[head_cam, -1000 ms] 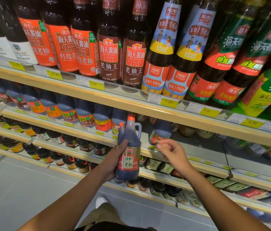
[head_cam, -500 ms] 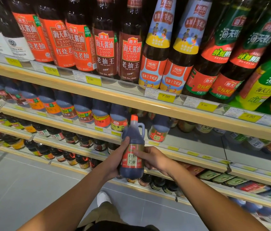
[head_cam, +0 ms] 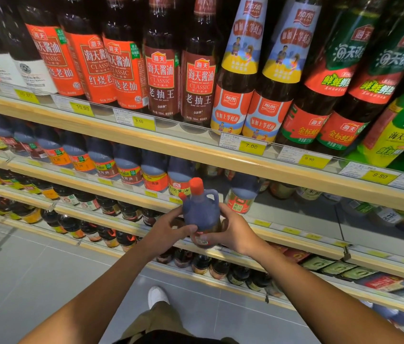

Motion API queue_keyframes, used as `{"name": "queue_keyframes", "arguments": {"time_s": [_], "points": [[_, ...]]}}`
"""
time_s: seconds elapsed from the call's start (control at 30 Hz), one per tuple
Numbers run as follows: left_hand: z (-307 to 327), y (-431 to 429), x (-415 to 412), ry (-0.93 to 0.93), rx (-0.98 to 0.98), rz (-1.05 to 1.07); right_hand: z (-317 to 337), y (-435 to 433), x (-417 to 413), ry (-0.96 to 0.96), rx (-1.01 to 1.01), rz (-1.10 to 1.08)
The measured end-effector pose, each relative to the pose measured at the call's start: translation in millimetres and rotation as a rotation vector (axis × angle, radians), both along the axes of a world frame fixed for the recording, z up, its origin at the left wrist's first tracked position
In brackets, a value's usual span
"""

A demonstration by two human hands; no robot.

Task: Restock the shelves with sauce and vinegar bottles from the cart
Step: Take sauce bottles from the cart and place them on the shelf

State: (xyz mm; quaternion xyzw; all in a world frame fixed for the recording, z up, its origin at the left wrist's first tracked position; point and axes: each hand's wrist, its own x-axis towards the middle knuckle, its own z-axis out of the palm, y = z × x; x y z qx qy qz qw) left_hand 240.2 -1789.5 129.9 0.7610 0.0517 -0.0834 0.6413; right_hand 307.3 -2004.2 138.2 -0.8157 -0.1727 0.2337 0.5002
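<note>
A dark soy sauce jug (head_cam: 199, 209) with an orange cap and a side handle is upright in front of the second shelf (head_cam: 295, 219). My left hand (head_cam: 167, 229) grips its lower left side, thumb across the front. My right hand (head_cam: 233, 229) grips its right side, fingers curled round the body. The jug's label is mostly hidden by my fingers. It hangs before a gap in the row, between a similar jug (head_cam: 180, 176) on the left and a red-labelled jug (head_cam: 242, 194) on the right.
Tall sauce bottles (head_cam: 161, 70) fill the top shelf above yellow price tags (head_cam: 251, 146). To the right of the red-labelled jug the second shelf is bare. Small dark bottles (head_cam: 106, 234) line the lower shelves. Grey floor and my white shoe (head_cam: 157, 296) lie below.
My right hand came from the air onto the jug's right side. Both hands carried the jug up and toward the shelf gap, and it turned so its label faces away.
</note>
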Motion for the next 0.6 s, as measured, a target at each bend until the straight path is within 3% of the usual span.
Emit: {"name": "queue_keyframes", "arguments": {"time_s": [0.13, 0.2, 0.43, 0.6], "points": [[-1, -1, 11, -0.060, -0.062, 0.024, 11, 2, 8, -0.353, -0.166, 0.007], [-3, -3, 19, -0.078, -0.106, 0.035, 11, 3, 17, -0.441, -0.211, -0.022], [-7, -6, 51, -0.151, -0.069, 0.065, -7, 17, 42, -0.471, -0.234, -0.197], [-16, -9, 70, -0.136, -0.085, 0.154, -22, 29, 50, -0.391, -0.225, -0.326]]}}
